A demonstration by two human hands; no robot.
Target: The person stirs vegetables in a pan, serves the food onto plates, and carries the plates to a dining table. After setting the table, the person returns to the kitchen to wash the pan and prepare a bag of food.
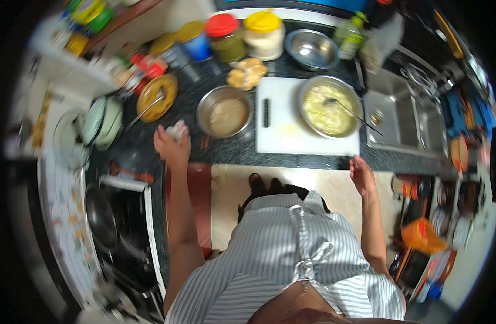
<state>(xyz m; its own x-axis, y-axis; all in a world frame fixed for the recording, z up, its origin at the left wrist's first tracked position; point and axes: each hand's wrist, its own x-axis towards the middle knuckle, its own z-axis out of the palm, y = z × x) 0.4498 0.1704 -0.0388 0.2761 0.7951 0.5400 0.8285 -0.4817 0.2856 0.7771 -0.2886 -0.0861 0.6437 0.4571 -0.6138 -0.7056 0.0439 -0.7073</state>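
Note:
My left hand (171,150) is closed round a crumpled white cloth or paper (176,130), above the dark stone counter (231,152). Past it lies a yellow-brown plate (150,106) with a spoon resting on it. To its right stands a steel bowl (201,106) with beige contents. My right hand (362,176) hangs at the counter's front edge with nothing in it, fingers apart, by the corner of a white cutting board (272,139). On that board sits a steel bowl (355,95) of pale yellow food, a dark-handled spoon in it.
At the back are a red-lidded jar (227,45), a yellow-lidded jar (264,40), a bag of yellow food (248,73) and a metal bowl (312,50). A steel sink (393,117) lies right. Enamel pots (106,121) and a stove with a pan (101,216) are left.

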